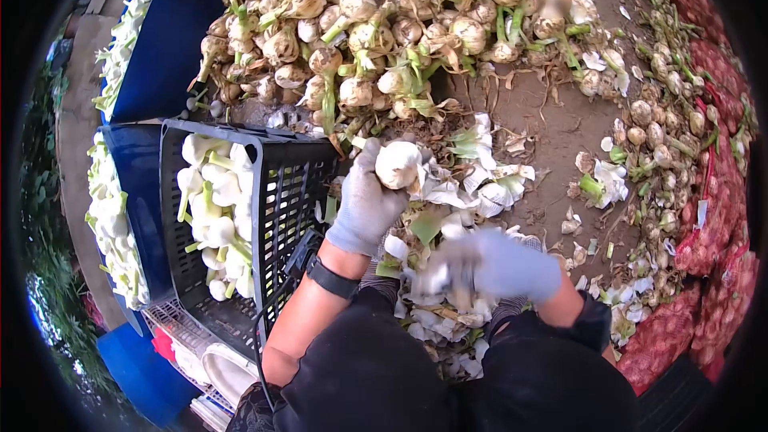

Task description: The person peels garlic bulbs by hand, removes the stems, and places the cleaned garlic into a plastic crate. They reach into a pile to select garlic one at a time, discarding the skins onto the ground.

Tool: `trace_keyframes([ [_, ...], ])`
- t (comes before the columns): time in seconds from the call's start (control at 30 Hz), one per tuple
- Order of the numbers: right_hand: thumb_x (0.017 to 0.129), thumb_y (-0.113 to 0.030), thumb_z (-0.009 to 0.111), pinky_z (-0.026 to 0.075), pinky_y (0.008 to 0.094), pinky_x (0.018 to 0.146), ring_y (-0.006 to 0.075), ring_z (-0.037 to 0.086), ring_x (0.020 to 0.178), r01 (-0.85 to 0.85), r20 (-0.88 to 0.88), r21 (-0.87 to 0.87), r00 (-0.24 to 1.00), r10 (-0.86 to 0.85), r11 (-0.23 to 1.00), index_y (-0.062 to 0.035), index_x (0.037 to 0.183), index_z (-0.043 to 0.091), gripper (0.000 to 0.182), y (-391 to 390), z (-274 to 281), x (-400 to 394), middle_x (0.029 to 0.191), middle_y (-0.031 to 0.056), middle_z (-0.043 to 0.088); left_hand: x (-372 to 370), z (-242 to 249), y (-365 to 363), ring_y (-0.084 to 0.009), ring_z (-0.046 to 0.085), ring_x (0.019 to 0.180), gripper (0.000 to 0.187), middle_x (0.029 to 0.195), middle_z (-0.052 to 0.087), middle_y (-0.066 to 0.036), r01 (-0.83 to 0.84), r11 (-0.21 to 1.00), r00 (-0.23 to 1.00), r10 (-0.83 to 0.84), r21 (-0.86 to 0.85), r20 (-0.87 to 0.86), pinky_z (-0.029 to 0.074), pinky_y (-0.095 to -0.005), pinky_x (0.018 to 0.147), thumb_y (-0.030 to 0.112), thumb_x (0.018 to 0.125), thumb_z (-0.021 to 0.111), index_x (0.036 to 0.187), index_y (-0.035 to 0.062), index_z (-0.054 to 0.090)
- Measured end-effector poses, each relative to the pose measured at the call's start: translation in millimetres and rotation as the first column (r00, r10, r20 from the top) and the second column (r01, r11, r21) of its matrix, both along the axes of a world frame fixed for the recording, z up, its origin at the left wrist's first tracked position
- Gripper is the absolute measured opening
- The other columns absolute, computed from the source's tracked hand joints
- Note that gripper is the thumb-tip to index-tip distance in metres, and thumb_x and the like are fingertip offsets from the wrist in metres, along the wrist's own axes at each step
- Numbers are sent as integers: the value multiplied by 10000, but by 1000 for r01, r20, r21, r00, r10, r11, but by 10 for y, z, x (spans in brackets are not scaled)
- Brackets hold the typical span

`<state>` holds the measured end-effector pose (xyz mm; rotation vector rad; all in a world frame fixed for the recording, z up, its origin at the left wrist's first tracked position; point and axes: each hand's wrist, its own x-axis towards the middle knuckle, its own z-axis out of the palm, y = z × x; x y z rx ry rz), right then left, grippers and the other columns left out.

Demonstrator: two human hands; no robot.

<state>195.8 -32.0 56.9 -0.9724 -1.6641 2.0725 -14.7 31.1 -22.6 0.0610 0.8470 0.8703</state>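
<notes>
My left hand (367, 203), in a light grey glove with a dark band at the wrist, holds a whitish garlic bulb (398, 165) near the middle of the view. Lower right of it, my right hand (500, 266), gloved too, is smeared by motion, and its fingers cannot be made out. Peeled skins (500, 184) and leaf scraps lie on the ground below and beside both hands. Left of my left hand stands a black slatted crate (292, 192) holding clean white garlic bulbs (220, 216) with green stems.
A large heap of dirty garlic (360, 24) spreads across the top. Blue crates (140, 208) of white garlic stand at the far left, above a blue container (148, 372). Red net sacks (716, 224) and loose small bulbs (654, 136) line the right side.
</notes>
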Motion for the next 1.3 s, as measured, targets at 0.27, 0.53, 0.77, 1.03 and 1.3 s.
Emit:
trace_keyframes([
  [0.27, 898, -167, 602, 528, 309, 621, 195, 685, 668, 307, 436, 173, 828, -353, 936, -17, 1097, 666, 258, 242, -425, -134, 713, 120, 690, 107, 94, -41, -283, 586, 1165, 487, 1242, 602, -225, 413, 822, 855, -202, 392, -478, 452, -368, 1046, 327, 1067, 323, 1278, -79, 489],
  [0.53, 895, 56, 498, 546, 252, 713, 149, 671, 803, 836, -267, -194, 457, -848, 512, 71, 1094, 626, 237, 285, 71, 277, 962, 145, 698, 42, 341, -34, -213, 677, 928, 325, 1090, 661, -143, 47, 907, 975, 49, 419, -215, 564, -326, 843, 236, 1036, 456, 1194, -31, 555],
  [0.77, 866, -267, 654, 525, 435, 842, 338, 659, 954, 116, 494, 343, 821, -284, 932, -134, 1096, 709, 271, 598, -331, 32, 1012, 181, 685, -748, 1395, 2, -260, 572, 1156, 275, 1270, 560, -183, 266, 599, 360, 665, 755, -654, 487, -389, 996, 16, 972, 465, 1230, -49, 535],
  [1.03, 900, -315, 614, 517, 445, 814, 386, 639, 961, 427, 589, 503, 467, -659, 752, -59, 1164, 653, 370, 1187, -1430, -449, 1035, 210, 680, -373, 1530, -6, -149, 585, 1066, 318, 1165, 619, -100, 461, 679, 413, 406, 572, -815, 474, -274, 919, 16, 915, 593, 1229, -25, 569],
  [1.3, 906, -187, 614, 531, 402, 753, 310, 670, 805, 446, 152, 376, 835, -528, 813, -62, 1211, 635, 331, 390, -780, 31, 980, 154, 691, -7, 229, 89, -223, 518, 1245, 654, 1300, 561, -107, 728, 474, 470, 182, 496, -864, 412, -331, 1051, -68, 715, 713, 1321, 51, 497],
])
